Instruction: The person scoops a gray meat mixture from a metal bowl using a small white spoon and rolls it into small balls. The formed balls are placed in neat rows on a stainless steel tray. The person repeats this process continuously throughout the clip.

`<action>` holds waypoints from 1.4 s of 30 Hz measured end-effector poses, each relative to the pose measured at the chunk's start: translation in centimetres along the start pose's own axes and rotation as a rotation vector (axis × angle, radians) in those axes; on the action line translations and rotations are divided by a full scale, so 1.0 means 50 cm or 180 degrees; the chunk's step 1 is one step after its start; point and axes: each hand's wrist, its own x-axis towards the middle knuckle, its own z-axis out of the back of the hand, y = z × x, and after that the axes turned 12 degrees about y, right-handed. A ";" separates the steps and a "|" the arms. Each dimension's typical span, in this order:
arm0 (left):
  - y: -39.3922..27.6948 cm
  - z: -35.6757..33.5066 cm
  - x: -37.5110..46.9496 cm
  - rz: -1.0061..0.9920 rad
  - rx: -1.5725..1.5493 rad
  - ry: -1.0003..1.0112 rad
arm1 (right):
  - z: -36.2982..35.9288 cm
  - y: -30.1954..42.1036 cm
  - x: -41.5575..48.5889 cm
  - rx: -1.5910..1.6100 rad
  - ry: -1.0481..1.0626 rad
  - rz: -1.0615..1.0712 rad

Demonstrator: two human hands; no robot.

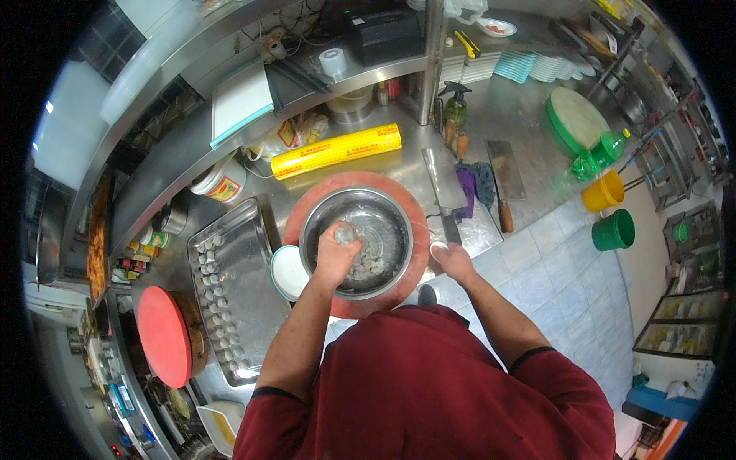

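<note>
My left hand [336,253] is inside a steel mixing bowl [408,230], closed on a lump of greyish paste [345,234] that shows above the thumb. More pale paste [369,265] lies at the bowl's bottom. The bowl rests on a round red board [422,247]. To the right of the bowl, my right hand [454,261] grips a small white round object [439,247], perhaps a spoon or small dish. A white dish with a green rim [288,272] is left of the bowl. Farther left, a metal tray [259,287] carries rows of small grey balls [215,291].
Behind the bowl lies a yellow roll of film [336,150]. Right of it are a broad metal blade [445,178], a purple cloth [466,190] and a cleaver [506,169]. A red round board [164,336] stands left of the tray. A steel shelf [345,86] overhangs the counter's back.
</note>
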 end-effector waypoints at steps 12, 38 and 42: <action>-0.020 -0.001 0.002 0.0087 -0.1092 0.0318 | 0.006 -0.006 -0.003 0.0016 0.0247 -0.0108; -0.016 -0.008 -0.002 -0.0134 0.0110 -0.0014 | -0.002 -0.021 -0.002 0.0085 0.0365 -0.0133; -0.019 -0.005 -0.004 -0.0390 0.0108 0.0086 | 0.003 -0.011 -0.007 0.0124 0.0345 -0.0193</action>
